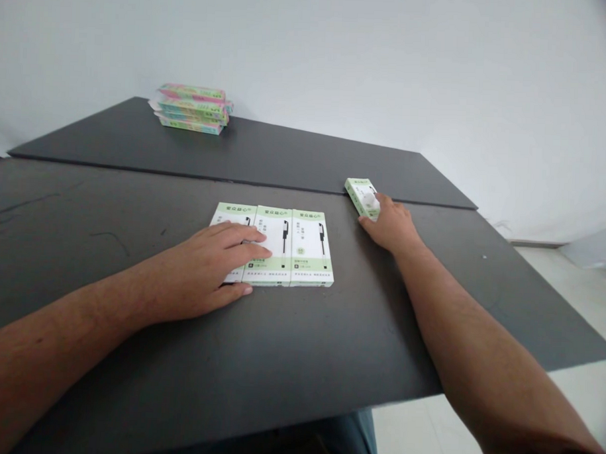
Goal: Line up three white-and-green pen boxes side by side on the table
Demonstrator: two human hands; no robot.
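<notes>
bright, even light | soft shadows | edges bowed, corners dark

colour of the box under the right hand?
Light green and white, like the three boxes in the row. The box under the right hand shows best in the head view.

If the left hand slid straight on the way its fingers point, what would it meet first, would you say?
The left hand lies flat on the leftmost box, its fingers pointing right across the row. Sliding on, they would likely cross the middle box first, then the right box.
</notes>
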